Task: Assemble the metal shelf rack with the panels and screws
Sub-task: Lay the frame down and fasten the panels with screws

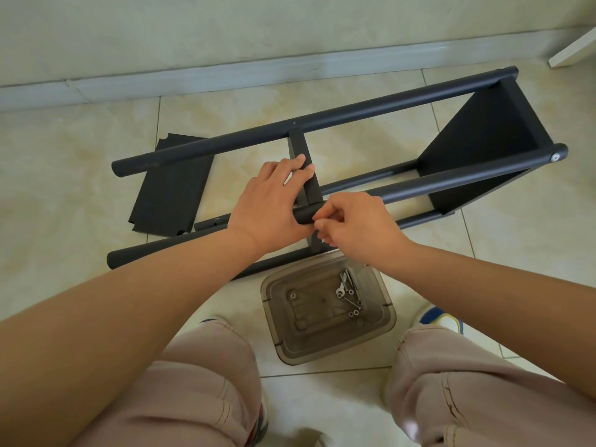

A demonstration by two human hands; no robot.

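Note:
The dark metal rack (371,114) lies on its side on the tiled floor, its round posts running left to right. One panel (483,150) is fixed at the right end. A middle panel (304,169) stands between the posts. My left hand (271,204) grips that panel's edge and the near post (451,175). My right hand (351,221) pinches something small against the post at the joint; the item is hidden by my fingers. A loose panel (171,195) lies flat on the floor at the left.
A smoky clear plastic tray (277,321) sits on the floor between my knees, holding several screws (350,298) and a small wrench. A wall and skirting run along the back. A white furniture leg (574,46) shows at top right.

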